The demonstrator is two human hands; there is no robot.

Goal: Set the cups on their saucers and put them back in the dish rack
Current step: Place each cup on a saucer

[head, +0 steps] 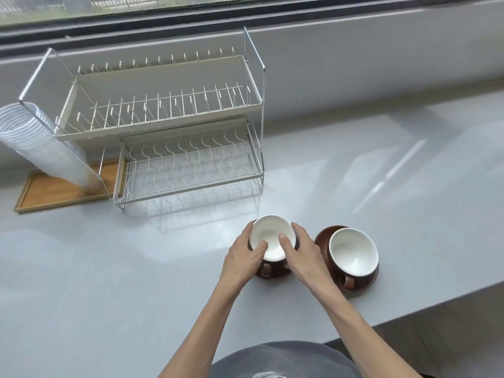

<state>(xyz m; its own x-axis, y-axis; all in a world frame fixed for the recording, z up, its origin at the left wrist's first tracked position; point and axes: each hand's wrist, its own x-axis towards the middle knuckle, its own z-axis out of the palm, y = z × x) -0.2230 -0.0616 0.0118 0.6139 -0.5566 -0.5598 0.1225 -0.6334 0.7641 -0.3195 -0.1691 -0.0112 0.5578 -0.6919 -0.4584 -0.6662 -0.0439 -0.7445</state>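
Observation:
Two brown cups with white insides stand on brown saucers on the grey counter. The left cup (271, 234) sits on its saucer (272, 276), mostly hidden beneath it. My left hand (244, 257) and my right hand (302, 251) clasp this cup from both sides, thumbs over the rim. The right cup (353, 252) rests on its saucer (323, 237), handle toward me, untouched. The two-tier wire dish rack (191, 159) stands behind them with both tiers bare.
A tall stack of clear plastic cups (41, 140) leans on a wooden tray (49, 192) left of the rack. The counter's front edge runs close on the right, near the right saucer. A window ledge lies behind the rack.

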